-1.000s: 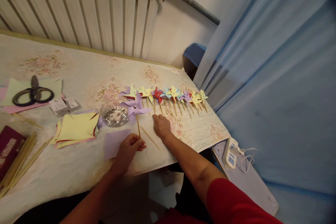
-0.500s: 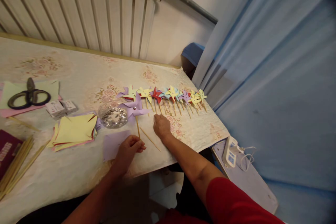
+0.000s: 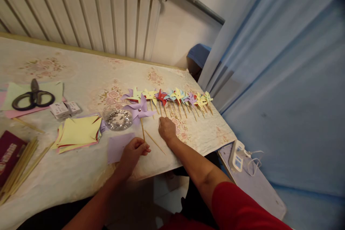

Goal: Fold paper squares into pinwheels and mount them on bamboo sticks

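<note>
A purple paper pinwheel [image 3: 139,110] stands up from my left hand [image 3: 136,149], which pinches its thin wooden stick near the lower end. My right hand [image 3: 167,129] rests on the table just below a row of finished pinwheels [image 3: 178,95] in yellow, red, blue and purple. Its fingers are curled, and whether anything is under them is hidden. Between the two hands lies a loose wooden stick [image 3: 155,142]. Left of the pinwheel, a clear round dish [image 3: 118,118] holds many small shiny pins. A purple paper square [image 3: 115,147] lies beside my left hand, partly covered by it.
Stacked yellow and coloured paper squares [image 3: 79,131], two small white boxes [image 3: 64,109] and black-handled scissors [image 3: 33,97] occupy the left side. Wooden sticks [image 3: 23,169] lie by a dark red box [image 3: 10,154]. A power strip [image 3: 237,156] sits beyond the table's right edge, near a blue curtain [image 3: 283,97].
The view has shifted slightly, so things on the left appear a little further right. Both hands keep their places, and the pinwheel stays in my left hand.
</note>
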{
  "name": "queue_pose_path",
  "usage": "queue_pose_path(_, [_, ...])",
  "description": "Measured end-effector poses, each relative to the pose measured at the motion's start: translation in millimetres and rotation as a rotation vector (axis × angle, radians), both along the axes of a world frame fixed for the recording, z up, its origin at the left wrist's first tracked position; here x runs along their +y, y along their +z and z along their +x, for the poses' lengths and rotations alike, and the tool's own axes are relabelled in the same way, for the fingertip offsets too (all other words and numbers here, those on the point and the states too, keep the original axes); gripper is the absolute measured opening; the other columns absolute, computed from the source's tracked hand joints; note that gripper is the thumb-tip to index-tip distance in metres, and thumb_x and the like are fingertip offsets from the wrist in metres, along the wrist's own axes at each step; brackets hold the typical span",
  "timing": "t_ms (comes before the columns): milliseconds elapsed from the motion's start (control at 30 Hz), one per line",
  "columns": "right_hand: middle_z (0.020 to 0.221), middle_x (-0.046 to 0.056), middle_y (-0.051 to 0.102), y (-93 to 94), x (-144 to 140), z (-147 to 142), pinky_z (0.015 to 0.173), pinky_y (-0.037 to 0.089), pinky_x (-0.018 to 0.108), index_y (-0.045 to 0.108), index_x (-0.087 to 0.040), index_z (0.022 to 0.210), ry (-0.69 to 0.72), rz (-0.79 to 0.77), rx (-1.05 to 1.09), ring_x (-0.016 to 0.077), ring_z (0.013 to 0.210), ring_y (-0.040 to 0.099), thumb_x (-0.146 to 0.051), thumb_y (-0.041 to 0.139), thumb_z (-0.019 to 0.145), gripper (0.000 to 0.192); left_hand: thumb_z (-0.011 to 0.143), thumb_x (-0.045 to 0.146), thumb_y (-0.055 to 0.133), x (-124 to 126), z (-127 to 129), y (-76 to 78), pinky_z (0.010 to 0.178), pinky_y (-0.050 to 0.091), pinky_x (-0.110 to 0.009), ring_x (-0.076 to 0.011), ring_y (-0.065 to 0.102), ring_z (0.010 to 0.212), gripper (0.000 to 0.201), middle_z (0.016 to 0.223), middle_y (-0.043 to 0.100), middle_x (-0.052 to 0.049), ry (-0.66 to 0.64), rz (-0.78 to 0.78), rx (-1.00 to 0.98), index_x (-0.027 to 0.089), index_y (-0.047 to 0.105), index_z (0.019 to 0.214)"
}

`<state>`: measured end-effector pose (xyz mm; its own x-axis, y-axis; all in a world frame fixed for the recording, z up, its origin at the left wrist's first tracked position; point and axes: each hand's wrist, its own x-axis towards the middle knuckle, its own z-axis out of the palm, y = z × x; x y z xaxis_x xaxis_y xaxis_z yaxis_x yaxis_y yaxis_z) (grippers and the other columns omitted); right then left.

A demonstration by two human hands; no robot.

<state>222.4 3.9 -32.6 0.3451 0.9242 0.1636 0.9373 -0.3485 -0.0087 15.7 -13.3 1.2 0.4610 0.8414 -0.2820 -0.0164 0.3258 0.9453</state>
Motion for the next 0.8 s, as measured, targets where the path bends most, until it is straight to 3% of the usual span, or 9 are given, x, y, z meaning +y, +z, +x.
queue_pose_path(600, [0.103,0.007,0.065,-3.7,1.1,0.8,0.073,0.04,0.028,0.061,-0.023,0.11,-0.012,0.004,-0.012,0.0186,0.089,0.059,-0.023,0.038,0.1,0.025,0.064,0.041,0.071,0.5,-3.2,-1.9,0.065,0.05,-0.031,-0.0178,0.065,0.065,0.028,0.064,0.066,-0.001,-0.01,0.005,-0.013,0.018,0.054,0.069])
queue_pose_path(800, [0.1,0.007,0.067,-5.8,-0.3,1.8,0.075,0.04,0.028,0.064,-0.022,0.109,-0.009,0.086,0.065,0.0188,0.088,0.059,-0.02,0.044,0.095,0.024,0.066,0.04,0.069,2.4,-2.5,-4.1,0.065,0.05,-0.03,-0.0175,0.065,0.065,0.026,0.064,0.066,-0.002,-0.018,0.031,-0.004,0.018,0.055,0.071])
